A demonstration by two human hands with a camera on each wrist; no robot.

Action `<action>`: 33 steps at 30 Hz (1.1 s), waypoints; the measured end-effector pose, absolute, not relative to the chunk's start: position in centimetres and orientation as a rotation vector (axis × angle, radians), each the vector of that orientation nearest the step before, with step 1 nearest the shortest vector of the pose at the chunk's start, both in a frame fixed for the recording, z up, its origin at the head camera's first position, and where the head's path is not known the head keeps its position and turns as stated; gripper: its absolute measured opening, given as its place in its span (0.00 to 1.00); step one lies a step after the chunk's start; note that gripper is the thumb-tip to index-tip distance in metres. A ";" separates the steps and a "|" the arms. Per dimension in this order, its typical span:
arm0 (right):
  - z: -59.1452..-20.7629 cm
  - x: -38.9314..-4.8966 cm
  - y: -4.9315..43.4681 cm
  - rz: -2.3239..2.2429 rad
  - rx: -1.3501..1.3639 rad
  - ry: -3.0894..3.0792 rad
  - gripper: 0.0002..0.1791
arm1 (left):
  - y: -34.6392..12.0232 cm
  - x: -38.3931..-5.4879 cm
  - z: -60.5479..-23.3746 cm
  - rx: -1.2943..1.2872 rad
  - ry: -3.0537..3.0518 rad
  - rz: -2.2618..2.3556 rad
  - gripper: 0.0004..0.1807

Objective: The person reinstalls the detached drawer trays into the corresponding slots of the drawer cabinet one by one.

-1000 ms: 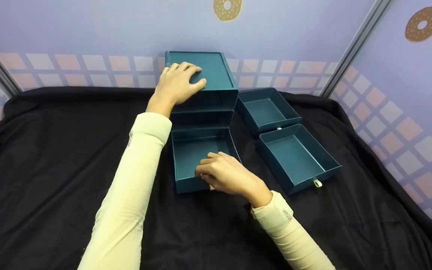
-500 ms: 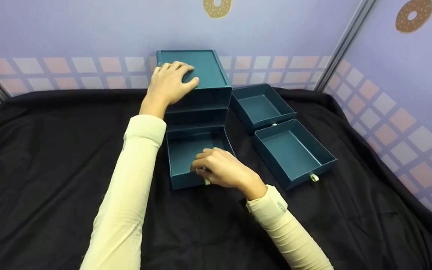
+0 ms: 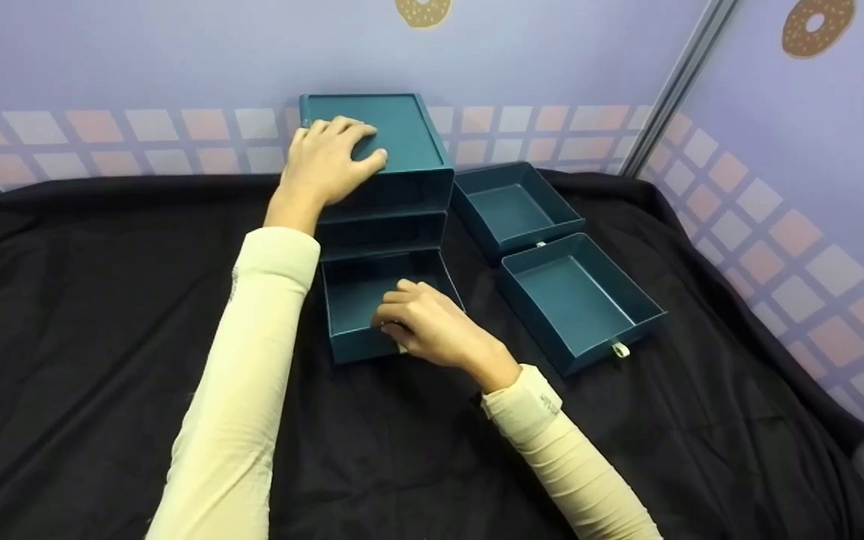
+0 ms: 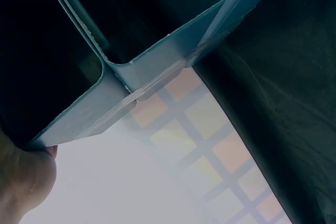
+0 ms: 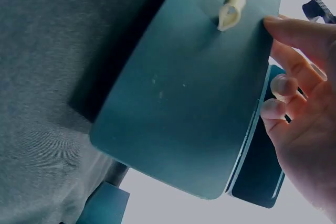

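Observation:
A dark teal drawer cabinet [image 3: 406,135] stands against the back wall, its upper two bays without drawers. My left hand [image 3: 327,161] rests on its top with the fingers spread. The bottom drawer [image 3: 363,346] juts out of the lowest bay. At its front wall my right hand [image 3: 436,326] pinches the upper rim, the thumb on the outer face and the other fingers over the inner side. A pale loop tab [image 5: 231,11] sits on that outer face, near the thumb in the right wrist view. The left wrist view shows the open bays and part of the left hand.
To the right of the cabinet lie two pulled-out teal drawers, the rear one [image 3: 511,210] and the front one [image 3: 574,292], with nothing in them. Black cloth [image 3: 102,337] covers the table. Patterned wall panels [image 3: 177,60] enclose the back and sides.
The bottom drawer has slid further into the cabinet, with my right hand moving along with it. My left hand has stayed on the cabinet top. The head view has shifted slightly.

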State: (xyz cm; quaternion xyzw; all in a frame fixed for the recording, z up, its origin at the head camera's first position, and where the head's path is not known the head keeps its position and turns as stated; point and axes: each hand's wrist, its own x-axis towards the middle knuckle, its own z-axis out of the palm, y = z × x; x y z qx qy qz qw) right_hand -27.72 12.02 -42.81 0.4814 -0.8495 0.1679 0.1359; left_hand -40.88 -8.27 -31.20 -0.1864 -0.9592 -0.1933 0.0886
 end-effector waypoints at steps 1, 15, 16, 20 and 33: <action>-42.9 -27.8 12.0 0.498 1.388 -2.466 0.08 | -8.3 -40.9 -31.2 -0.552 -2.853 -0.575 0.36; -44.2 -27.8 11.6 0.520 1.143 -2.557 0.07 | -8.1 -40.9 -31.3 -0.553 -2.854 -0.593 0.36; -44.3 -27.8 11.6 0.515 1.136 -2.548 0.07 | -8.1 -40.9 -31.3 -0.554 -2.854 -0.595 0.36; -44.7 -28.0 11.5 0.498 1.123 -2.526 0.08 | -8.1 -40.8 -31.3 -0.551 -2.859 -0.599 0.36; -45.0 -28.1 11.1 0.431 1.029 -2.459 0.09 | -8.2 -40.7 -31.1 -0.548 -2.849 -0.612 0.36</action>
